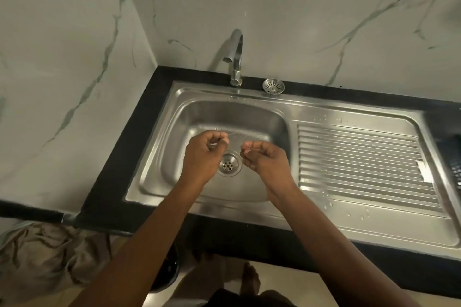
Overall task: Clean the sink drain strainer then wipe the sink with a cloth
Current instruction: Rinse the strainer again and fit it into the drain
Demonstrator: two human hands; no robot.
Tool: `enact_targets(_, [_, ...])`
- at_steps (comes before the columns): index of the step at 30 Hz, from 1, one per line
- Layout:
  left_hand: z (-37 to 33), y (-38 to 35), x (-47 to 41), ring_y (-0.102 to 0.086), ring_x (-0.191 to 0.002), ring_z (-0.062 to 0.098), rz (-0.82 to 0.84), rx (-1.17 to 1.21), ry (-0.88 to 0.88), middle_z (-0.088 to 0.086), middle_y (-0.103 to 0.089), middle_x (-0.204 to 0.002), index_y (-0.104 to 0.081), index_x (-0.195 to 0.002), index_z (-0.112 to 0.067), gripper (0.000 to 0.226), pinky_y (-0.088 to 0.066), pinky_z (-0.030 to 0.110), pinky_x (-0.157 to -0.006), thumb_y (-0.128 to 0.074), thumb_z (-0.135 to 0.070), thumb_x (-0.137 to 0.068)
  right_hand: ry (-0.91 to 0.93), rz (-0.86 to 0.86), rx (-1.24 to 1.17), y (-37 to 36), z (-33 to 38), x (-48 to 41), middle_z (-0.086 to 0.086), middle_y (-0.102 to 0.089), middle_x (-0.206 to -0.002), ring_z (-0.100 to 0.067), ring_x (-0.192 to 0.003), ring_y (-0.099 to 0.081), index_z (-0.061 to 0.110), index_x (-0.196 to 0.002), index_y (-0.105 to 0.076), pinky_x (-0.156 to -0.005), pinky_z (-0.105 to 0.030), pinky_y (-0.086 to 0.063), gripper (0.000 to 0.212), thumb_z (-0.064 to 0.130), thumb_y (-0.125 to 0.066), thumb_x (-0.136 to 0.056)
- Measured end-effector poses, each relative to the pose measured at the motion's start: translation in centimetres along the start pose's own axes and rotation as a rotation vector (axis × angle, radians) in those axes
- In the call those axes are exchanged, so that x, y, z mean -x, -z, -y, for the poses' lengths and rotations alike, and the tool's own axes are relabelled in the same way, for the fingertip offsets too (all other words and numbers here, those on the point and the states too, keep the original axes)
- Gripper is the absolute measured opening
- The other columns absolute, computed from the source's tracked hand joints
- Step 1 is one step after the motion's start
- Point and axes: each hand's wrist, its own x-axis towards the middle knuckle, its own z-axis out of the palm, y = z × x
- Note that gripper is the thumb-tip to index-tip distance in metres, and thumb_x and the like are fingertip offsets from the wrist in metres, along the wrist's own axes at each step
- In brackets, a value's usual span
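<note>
The round steel drain strainer (273, 86) rests on the sink's back rim, right of the tap (235, 57). The steel sink (249, 112) has its bowl on the left, with the open drain hole (229, 164) at the bottom. My left hand (204, 154) hovers above the bowl just left of the drain, fingers curled in against the thumb, holding nothing I can see. My right hand (264, 157) hangs just right of the drain, fingers loosely curled and also holding nothing. A crumpled brownish cloth (42, 257) lies low at the left, below the counter.
A ribbed draining board (361, 162) with water drops fills the sink's right half. The black counter (129, 137) frames the sink, with marble-look walls behind and to the left. A dark object (455, 157) sits at the right edge. A black bin (167, 269) stands on the floor by my feet.
</note>
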Motion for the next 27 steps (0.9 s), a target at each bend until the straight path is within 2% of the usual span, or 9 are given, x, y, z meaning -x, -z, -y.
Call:
enact_targets(3, [0.3,0.2,-3.8,-0.077,-0.101,0.021,0.044,0.002,-0.001,0.001,-0.080,-0.102,-0.079,-0.110,-0.016,0.014,-0.061,0.050,-0.098,-0.071,-0.020,-0.098,0.000,-0.060,-0.012,-0.8,-0.1,-1.7,-0.010,-0.077,-0.096,-0.022,-0.093,-0.073,0.001,-0.105,-0.075,-0.086,-0.031,-0.062,0.013,-0.002,-0.068,-0.095])
enact_targets(10, [0.6,0.0,-12.6,-0.076,-0.098,0.027,0.126,-0.023,-0.049,0.006,-0.080,-0.099,-0.078,-0.105,-0.016,0.010,-0.060,0.051,-0.098,-0.071,-0.018,-0.098,0.015,-0.158,-0.045,-2.8,-0.3,-5.7,-0.004,-0.077,-0.089,-0.018,-0.088,-0.072,0.011,-0.095,-0.077,-0.082,-0.028,-0.061,0.014,0.000,-0.069,-0.095])
enact_targets(14, [0.0,-0.9,-16.6,-0.077,-0.094,0.023,0.124,-0.058,-0.076,0.003,-0.080,-0.096,-0.078,-0.098,-0.020,0.005,-0.061,0.049,-0.096,-0.073,-0.021,-0.096,0.015,-0.178,-0.085,-3.8,0.0,-7.4,-0.003,-0.076,-0.084,-0.018,-0.084,-0.070,0.007,-0.097,-0.076,-0.078,-0.024,-0.060,0.011,-0.001,-0.068,-0.096])
enact_targets(18, [-1.0,-2.3,-20.7,-0.076,-0.103,0.029,0.131,-0.047,-0.040,0.011,-0.080,-0.106,-0.079,-0.114,-0.009,0.027,-0.060,0.050,-0.099,-0.076,-0.028,-0.095,0.009,-0.166,-0.107,-4.7,0.5,-9.3,-0.004,-0.073,-0.082,-0.019,-0.083,-0.067,0.004,-0.096,-0.075,-0.073,-0.021,-0.058,0.014,-0.006,-0.066,-0.094])
enact_targets(22, [-2.1,-4.0,-23.9,-0.077,-0.101,0.025,0.114,0.000,0.003,0.012,-0.080,-0.111,-0.077,-0.120,-0.005,0.043,-0.062,0.041,-0.096,-0.079,-0.038,-0.093,0.003,-0.163,-0.111,-4.7,1.2,-11.7,-0.002,-0.075,-0.081,-0.018,-0.083,-0.071,0.006,-0.097,-0.074,-0.076,-0.024,-0.059,0.014,-0.003,-0.065,-0.096])
enact_targets(23, [-2.3,-4.4,-24.6,-0.077,-0.094,0.023,0.106,0.004,0.009,0.009,-0.081,-0.102,-0.079,-0.111,-0.005,0.040,-0.062,0.038,-0.090,-0.080,-0.040,-0.092,0.004,-0.166,-0.108,-4.7,1.3,-12.3,0.000,-0.075,-0.079,-0.017,-0.082,-0.071,0.008,-0.096,-0.074,-0.076,-0.024,-0.060,0.015,-0.003,-0.064,-0.097])
enact_targets(25, [-2.6,-5.2,-25.8,-0.070,-0.069,0.019,0.076,-0.018,0.011,-0.005,-0.075,-0.067,-0.080,-0.075,-0.013,0.033,-0.056,0.031,-0.069,-0.080,-0.043,-0.089,0.003,-0.176,-0.103,-4.5,1.4,-13.5,0.002,-0.075,-0.076,-0.017,-0.080,-0.072,0.011,-0.092,-0.075,-0.073,-0.023,-0.060,0.019,-0.004,-0.064,-0.096])
enact_targets(27, [-2.6,-5.8,-26.7,-0.066,-0.058,0.018,0.035,-0.019,0.031,-0.015,-0.064,-0.045,-0.069,-0.054,-0.022,0.039,-0.053,0.030,-0.061,-0.082,-0.042,-0.085,0.003,-0.180,-0.097,-4.3,1.5,-14.4,0.002,-0.076,-0.075,-0.016,-0.077,-0.071,0.013,-0.088,-0.075,-0.071,-0.022,-0.059,0.022,-0.004,-0.063,-0.096])
